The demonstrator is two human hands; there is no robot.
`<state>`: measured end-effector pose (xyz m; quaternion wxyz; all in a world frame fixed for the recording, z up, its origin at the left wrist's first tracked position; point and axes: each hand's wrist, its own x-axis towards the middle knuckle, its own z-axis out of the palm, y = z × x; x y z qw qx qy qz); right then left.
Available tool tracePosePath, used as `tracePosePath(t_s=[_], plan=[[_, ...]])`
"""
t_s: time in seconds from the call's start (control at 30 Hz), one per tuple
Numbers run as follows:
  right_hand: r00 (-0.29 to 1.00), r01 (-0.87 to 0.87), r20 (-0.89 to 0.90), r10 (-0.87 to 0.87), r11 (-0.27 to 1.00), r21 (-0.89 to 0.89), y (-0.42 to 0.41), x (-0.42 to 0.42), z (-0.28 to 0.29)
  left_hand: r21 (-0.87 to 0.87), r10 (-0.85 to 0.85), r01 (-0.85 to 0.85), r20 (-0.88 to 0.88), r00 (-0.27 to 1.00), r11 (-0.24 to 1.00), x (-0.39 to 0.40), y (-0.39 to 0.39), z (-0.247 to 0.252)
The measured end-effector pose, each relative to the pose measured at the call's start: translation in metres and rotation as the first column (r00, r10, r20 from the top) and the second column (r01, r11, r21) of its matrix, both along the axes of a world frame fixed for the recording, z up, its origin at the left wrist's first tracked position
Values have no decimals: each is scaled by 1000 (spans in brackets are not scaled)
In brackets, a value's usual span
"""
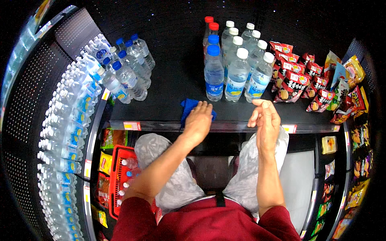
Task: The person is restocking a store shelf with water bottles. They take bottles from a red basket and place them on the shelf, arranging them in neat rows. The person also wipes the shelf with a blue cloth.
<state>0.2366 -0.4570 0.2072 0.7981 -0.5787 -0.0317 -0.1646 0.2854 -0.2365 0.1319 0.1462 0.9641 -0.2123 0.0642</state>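
Observation:
My left hand (pixel 198 123) lies palm down over a folded blue cloth (pixel 188 107), pressing it to the front part of a black shelf (pixel 159 109). Loosely bent and holding nothing, my right hand (pixel 267 120) hovers at the shelf's front edge, close to the base of a clear plastic bottle with a white cap (pixel 260 79). Beside that bottle stand another white-capped bottle (pixel 237 76) and a blue-capped bottle (pixel 214 75), at the front of rows of upright bottles. Red-capped bottles (pixel 208 30) stand at the back of the left row.
Blue-capped water bottles (pixel 129 73) form a group at the shelf's left. Red snack bags (pixel 292 86) fill its right part. Rows of bottles (pixel 64 144) line the left side shelf. A red plastic basket (pixel 116 180) with bottles sits by my left leg. Price tags (pixel 132 126) line the front edge.

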Motion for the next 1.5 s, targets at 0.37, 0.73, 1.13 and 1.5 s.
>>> tracePosePath(t_s=[0.37, 0.73, 1.13, 1.5], plan=[[996, 72, 37, -75, 994, 87, -13, 5, -4, -390, -139, 149, 56, 989, 908, -14, -99, 11], [972, 226, 30, -235, 959, 170, -49, 5, -6, -331, -340, 335, 43, 939, 882, -2, -128, 0], [982, 176, 39, -185, 968, 177, -42, 6, -5, -58, 80, -83, -50, 996, 995, 25, 78, 40], [981, 191, 5, -194, 971, 143, -39, 4, -8, -738, 135, -191, -137, 981, 647, 63, 87, 36]])
